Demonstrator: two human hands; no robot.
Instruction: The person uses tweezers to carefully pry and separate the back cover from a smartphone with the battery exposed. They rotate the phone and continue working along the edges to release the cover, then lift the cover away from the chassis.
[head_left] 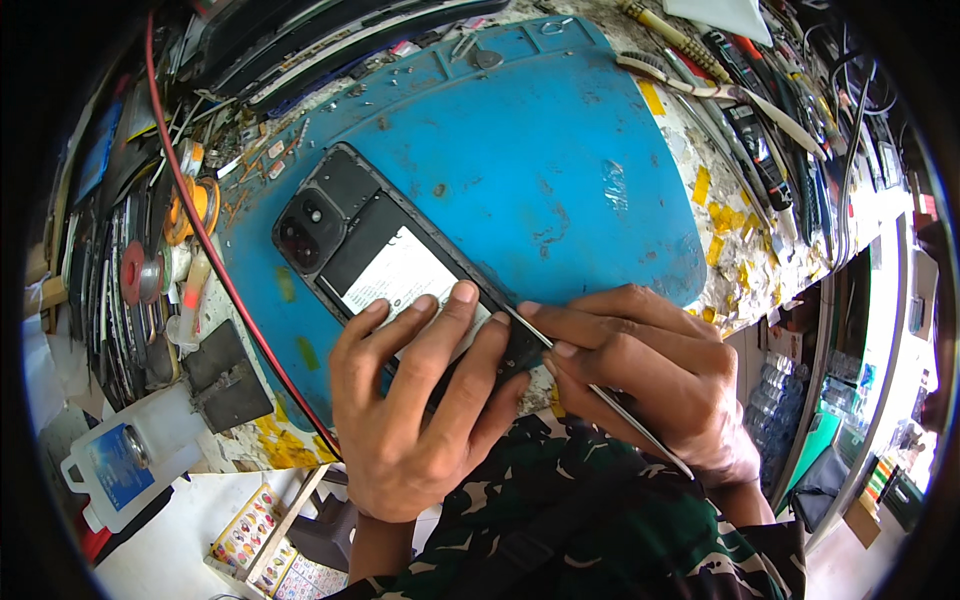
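A smartphone (360, 225) with its back cover off lies at a slant on the blue work mat (500, 180), its camera block toward the far left and a white-labelled battery (400, 270) showing. My left hand (420, 400) rests on the phone's lower half with fingers spread, pressing it from above and hiding much of that part. In the fingers of my right hand (660, 370) is a slim metal tool (630, 425), held like a pen. Its tip meets the phone's right edge near the lower end; the exact contact is hidden by my fingertips.
A red cable (205, 240) crosses the mat's left side. Solder spools (195, 210) and thin tools crowd the left. A toothbrush-like brush (730, 92) and more tools lie at the far right. A white plastic bottle (130, 465) stands at the lower left.
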